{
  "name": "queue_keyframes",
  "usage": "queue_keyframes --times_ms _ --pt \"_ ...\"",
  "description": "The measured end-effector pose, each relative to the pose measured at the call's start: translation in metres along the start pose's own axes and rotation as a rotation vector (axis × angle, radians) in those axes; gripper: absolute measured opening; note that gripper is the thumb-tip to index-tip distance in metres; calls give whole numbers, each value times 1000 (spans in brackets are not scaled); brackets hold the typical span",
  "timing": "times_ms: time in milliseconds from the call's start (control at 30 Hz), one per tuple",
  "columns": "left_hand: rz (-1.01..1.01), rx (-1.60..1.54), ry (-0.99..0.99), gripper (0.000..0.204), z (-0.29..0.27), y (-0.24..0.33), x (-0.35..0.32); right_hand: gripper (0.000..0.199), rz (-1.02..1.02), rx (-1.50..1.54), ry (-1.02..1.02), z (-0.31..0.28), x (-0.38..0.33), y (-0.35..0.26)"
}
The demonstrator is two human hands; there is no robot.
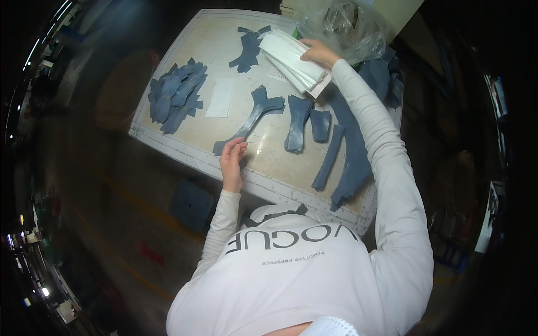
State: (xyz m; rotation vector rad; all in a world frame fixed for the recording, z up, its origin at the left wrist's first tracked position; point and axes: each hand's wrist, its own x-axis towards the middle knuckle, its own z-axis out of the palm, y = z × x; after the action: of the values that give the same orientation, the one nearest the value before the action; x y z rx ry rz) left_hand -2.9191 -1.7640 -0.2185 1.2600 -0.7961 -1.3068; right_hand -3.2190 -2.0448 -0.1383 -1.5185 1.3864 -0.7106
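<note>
Nearest, the left hand (232, 163) lay open at the table (168, 147) edge, fingertips pinning the tail of a long blue strip (249, 120), likely to steady it. Beside it lay more cut pieces (322, 134), spread singly; a heap (175, 96) sat apart at left. Farthest, the right hand (318, 53) closed on a white stack (291, 59) below a plastic bag (342, 28).

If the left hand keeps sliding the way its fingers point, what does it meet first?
Probably the long blue cut piece: the left hand has its fingertips at that piece's lower end, though actual contact is unclear.
</note>
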Motion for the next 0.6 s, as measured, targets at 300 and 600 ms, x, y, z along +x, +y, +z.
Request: queue_keyframes --times_ms 300,600 --pt "-104 3 -134 24 27 -20 -11 65 -71 -272 -84 -4 33 61" --pt "-104 52 -223 22 48 -14 -19 50 -58 -914 127 -13 5 80"
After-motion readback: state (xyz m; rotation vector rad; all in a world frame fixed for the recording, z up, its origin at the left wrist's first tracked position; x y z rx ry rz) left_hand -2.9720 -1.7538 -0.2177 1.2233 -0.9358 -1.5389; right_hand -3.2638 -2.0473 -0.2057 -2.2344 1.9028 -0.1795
